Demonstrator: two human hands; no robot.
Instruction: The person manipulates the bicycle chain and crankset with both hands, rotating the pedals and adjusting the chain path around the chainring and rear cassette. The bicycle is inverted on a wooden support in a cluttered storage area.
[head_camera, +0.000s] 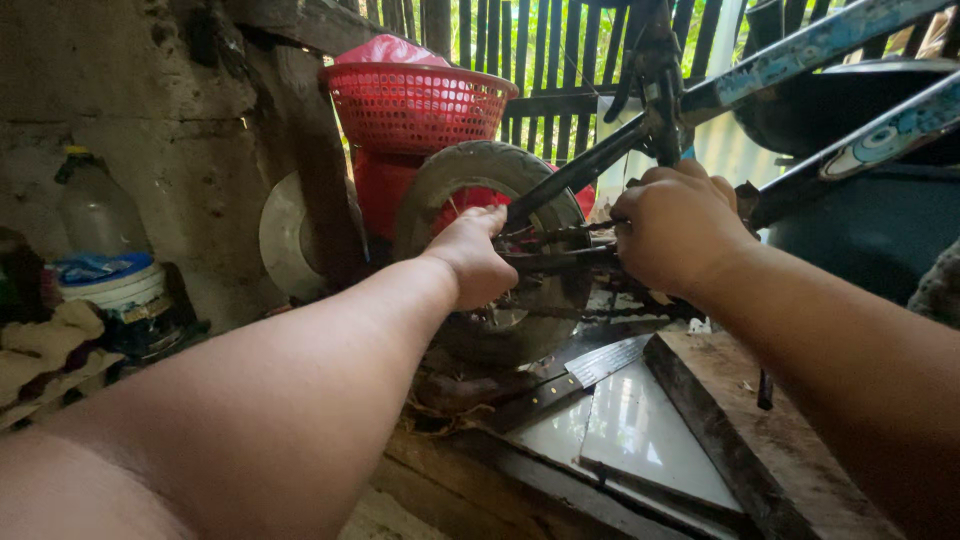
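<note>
A rough, stained concrete wall (150, 130) closes the left side. Behind, a dark slatted wooden screen (540, 50) admits green daylight between its bars. White tiles (640, 430) and a worn plank (740, 420) lie below, apparently on a bench.
</note>
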